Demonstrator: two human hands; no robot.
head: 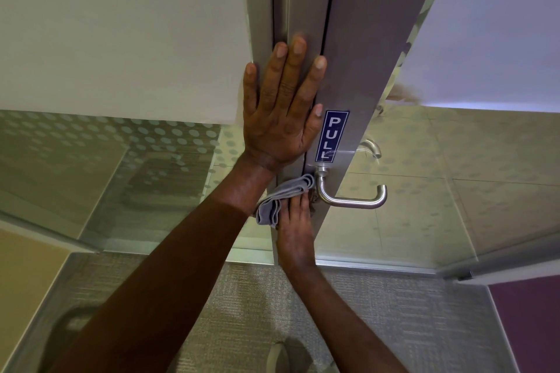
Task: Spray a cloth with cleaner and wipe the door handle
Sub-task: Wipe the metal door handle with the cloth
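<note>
A: How many of each?
B: One door (pixel 363 54), two hands, one handle (pixel 351 200), one cloth (pixel 281 197).
A: The hands?
B: Left hand (pixel 281 109) flat, fingers spread on the frame; right hand (pixel 295 221) clamps the folded cloth beside the handle's base.
A: The handle's axis?
B: Level, pointing right.

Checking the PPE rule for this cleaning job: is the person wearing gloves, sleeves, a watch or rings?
No gloves: the left hand and right hand are both bare. Both forearms are bare as far as the frame shows, with no sleeve edge in view. No watch, wristband or ring shows on either wrist or on the visible fingers.
</note>
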